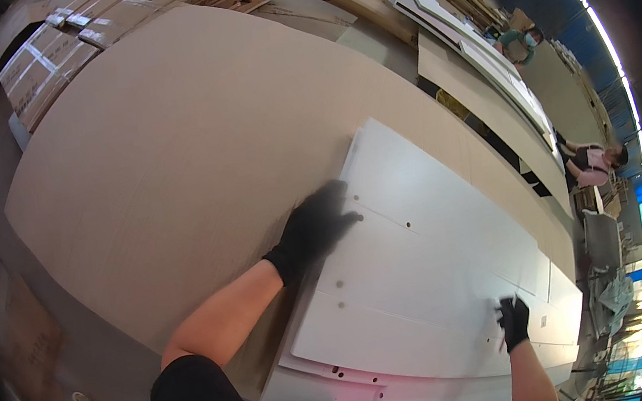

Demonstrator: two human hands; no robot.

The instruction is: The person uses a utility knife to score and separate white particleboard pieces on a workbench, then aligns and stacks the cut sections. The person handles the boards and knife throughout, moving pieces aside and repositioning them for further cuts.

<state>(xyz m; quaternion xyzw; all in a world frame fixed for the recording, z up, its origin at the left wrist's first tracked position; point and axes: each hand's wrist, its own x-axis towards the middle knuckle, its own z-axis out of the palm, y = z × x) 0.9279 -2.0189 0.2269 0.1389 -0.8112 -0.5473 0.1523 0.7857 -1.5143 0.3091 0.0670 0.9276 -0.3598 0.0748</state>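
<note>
The left hand, gloved in black, is laid flat with its fingers spread over the near-left edge of a white panel; nothing is clasped, and the palm is simply pressed on the board's surface. The right hand, also in a black glove, is set on the far end of the same panel — its fingers look partly curled at the edge, but whether anything is pinched there cannot be told. The white panel is seen lying on top of a stack of white boards, spanning the space between the two hands, with small drilled holes visible near the left hand. The stack rests on a broad beige sheet — cardboard boxes are seen beyond it.
</note>
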